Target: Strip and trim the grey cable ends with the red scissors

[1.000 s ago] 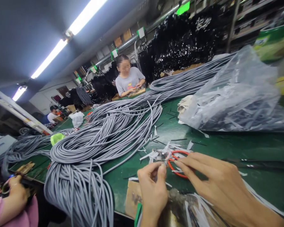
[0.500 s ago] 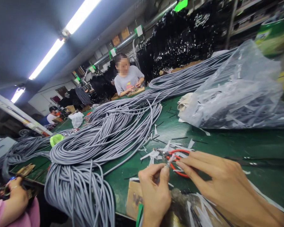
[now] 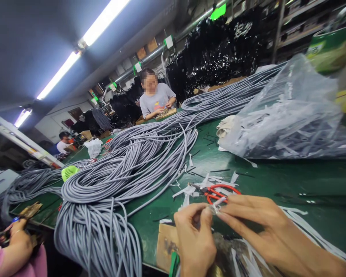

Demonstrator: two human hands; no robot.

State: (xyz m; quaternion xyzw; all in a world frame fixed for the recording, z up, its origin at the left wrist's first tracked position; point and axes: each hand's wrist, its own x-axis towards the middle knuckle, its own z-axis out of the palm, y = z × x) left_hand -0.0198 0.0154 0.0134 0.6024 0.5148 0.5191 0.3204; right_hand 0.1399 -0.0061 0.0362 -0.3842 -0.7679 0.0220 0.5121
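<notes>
My left hand [image 3: 194, 236] is closed in a pinch on a small whitish strip-like piece [image 3: 218, 201]. Thumb and fingertips of my right hand [image 3: 259, 225] meet the same piece from the other side, also pinched. Its exact kind is too small to make out. Just beyond my fingers lie red-handled cutters [image 3: 225, 186] on the green table [image 3: 276, 171], among scraps of white strip [image 3: 187, 190]. Below my hands is a wooden board [image 3: 164, 246], with a green object [image 3: 174, 263] by my left wrist and more white strips, partly hidden by my hands.
Large bundles of grey cable [image 3: 103, 181] fill the left and run to the back. A clear plastic bag [image 3: 294, 123] of scraps stands at the right. Co-workers sit across the table [image 3: 157, 98] and at the lower left [image 3: 14, 246]. A light-green basket [image 3: 69, 173] lies on the cables.
Both hands have shifted slightly right and down, staying close together around the small whitish piece. More of the red-handled cutters shows now. More white strips show beside my right forearm.
</notes>
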